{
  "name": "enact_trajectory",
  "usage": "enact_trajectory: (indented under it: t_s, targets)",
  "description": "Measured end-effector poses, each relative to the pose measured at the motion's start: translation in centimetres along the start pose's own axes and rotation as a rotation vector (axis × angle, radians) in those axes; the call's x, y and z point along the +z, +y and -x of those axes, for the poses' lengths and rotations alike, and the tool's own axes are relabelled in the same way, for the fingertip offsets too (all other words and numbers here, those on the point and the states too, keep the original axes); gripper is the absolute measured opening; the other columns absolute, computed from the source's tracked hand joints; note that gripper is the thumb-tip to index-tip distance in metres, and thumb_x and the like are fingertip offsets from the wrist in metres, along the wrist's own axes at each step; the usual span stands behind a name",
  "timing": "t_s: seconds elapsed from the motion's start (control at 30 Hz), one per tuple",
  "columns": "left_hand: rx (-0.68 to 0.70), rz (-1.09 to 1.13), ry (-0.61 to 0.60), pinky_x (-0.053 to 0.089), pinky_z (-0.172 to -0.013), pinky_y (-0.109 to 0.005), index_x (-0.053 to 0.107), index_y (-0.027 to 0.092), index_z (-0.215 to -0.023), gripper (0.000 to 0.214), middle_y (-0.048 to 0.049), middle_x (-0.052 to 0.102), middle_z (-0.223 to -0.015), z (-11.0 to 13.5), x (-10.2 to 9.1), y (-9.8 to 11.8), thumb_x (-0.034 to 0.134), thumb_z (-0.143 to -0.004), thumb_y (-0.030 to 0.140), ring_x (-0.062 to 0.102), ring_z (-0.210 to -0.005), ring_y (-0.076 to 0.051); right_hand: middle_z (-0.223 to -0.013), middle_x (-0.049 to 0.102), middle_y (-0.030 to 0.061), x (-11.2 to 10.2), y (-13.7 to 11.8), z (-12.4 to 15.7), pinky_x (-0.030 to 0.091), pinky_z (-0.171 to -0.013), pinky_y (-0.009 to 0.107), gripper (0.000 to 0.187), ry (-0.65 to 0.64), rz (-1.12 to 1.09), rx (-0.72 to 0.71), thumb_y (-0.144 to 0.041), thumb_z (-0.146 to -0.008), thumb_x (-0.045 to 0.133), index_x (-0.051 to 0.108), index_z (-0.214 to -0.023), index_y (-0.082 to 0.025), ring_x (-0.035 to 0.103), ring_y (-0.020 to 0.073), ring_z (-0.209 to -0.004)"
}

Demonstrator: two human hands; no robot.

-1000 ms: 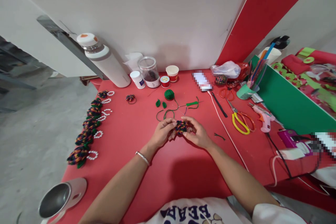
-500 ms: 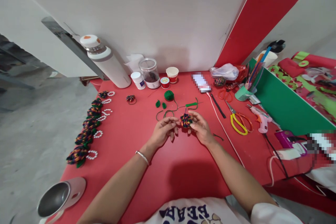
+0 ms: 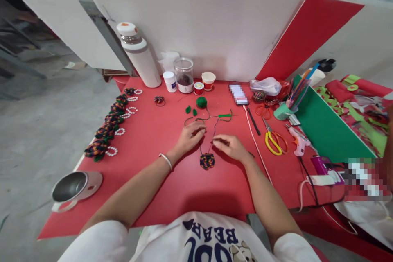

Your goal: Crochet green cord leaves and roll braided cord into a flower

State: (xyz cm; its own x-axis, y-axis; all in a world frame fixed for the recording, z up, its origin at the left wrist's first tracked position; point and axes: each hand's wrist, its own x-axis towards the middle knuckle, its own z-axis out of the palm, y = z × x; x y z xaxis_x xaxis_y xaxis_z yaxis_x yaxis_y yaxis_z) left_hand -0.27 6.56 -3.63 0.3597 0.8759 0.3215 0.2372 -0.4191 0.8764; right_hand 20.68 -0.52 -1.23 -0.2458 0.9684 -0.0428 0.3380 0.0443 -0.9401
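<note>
A multicoloured crocheted flower piece (image 3: 207,161) rests on the red table between my forearms, just below my hands. Two dark yarn tails rise from it, one toward each hand. My left hand (image 3: 190,136) is closed, its fingertips pinching at the left tail. At the other tail, my right hand (image 3: 229,147) has thumb and fingers pressed together, with the yarn running on past the fingertips. Above the hands lie a green-handled crochet hook (image 3: 224,116), a ball of green yarn (image 3: 201,102) and two small green leaves (image 3: 194,112).
Finished crocheted pieces with bead loops (image 3: 113,119) line the left edge, above a mug (image 3: 75,188). A white bottle (image 3: 143,59), jars and tubs stand along the back panel. Scissors (image 3: 273,141), a pink glue gun (image 3: 299,141), a phone (image 3: 238,94) and cables lie right.
The crocheted piece has left the fingers of both hands and now lies lower on the table. The hands have drawn apart onto its yarn tails. The view has shifted.
</note>
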Motion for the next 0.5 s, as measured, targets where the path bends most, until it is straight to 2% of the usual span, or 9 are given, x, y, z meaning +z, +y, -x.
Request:
enact_trajectory:
  t_s: [0.07,0.13,0.33,0.5]
  targets:
    - [0.048,-0.136,0.014,0.054,-0.089,-0.037,0.073,0.018,-0.096,0.022,-0.0107,0.073,-0.104,0.1,-0.2,0.1,0.055,-0.093,0.030,0.067,-0.099,-0.022,-0.095,0.077,0.0070,-0.1,0.6,-0.3,0.055,-0.083,0.034,0.026,0.119,0.004,-0.039,-0.039,-0.091,0.061,0.074,-0.102,-0.020,0.072,0.0211,-0.089]
    - [0.042,-0.265,0.059,0.053,-0.092,-0.036,0.073,0.018,-0.100,0.026,-0.0105,0.073,-0.110,0.3,-0.4,0.1,0.052,-0.096,0.033,0.066,-0.105,-0.023,-0.089,0.077,0.0060,-0.2,1.0,-0.5,0.055,-0.081,0.034,0.023,0.171,0.028,-0.068,-0.038,-0.090,0.062,0.075,-0.097,-0.020,0.072,0.0208,-0.085]
    - [-0.023,-0.517,0.240,0.052,-0.085,-0.032,0.074,0.020,-0.102,0.027,-0.0085,0.071,-0.119,1.6,-0.9,0.6,0.051,-0.097,0.034,0.067,-0.102,-0.022,-0.090,0.078,0.0051,-0.1,1.2,-0.7,0.053,-0.081,0.031,0.018,0.162,0.182,-0.149,-0.033,-0.089,0.064,0.076,-0.090,-0.021,0.071,0.0192,-0.084]
    - [0.064,-0.644,0.403,0.051,-0.086,-0.035,0.074,0.018,-0.093,0.021,-0.0104,0.070,-0.108,3.2,-1.8,0.9,0.055,-0.092,0.028,0.064,-0.101,-0.024,-0.090,0.078,0.0048,0.1,1.7,-0.8,0.052,-0.080,0.030,0.017,0.158,0.212,-0.167,-0.031,-0.089,0.063,0.076,-0.089,-0.021,0.071,0.0188,-0.083]
